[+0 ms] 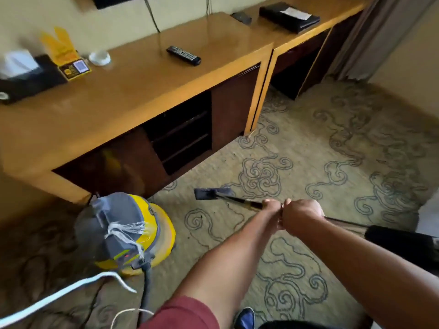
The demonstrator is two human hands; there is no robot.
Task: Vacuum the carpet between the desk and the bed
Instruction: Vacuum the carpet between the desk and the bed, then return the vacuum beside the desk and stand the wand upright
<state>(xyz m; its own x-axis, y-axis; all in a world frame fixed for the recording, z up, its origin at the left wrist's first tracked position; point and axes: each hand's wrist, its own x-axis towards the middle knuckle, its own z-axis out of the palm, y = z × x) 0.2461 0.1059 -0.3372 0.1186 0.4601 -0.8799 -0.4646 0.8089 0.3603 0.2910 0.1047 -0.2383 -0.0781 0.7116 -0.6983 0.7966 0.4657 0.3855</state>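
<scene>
remote control (183,55) is lying near my counter's front edge | tissue box (22,77) is sitting far left | yellow card stand (67,58) is standing beside it | black folder (289,16) is resting far right

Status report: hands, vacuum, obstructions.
Both hands, left and right, gripping wand. Floor head on carpet by desk. Yellow canister close left.

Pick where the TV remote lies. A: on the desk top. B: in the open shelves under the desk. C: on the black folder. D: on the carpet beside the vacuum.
A: the remote lies flat on the desk top, away from the folder.
</scene>
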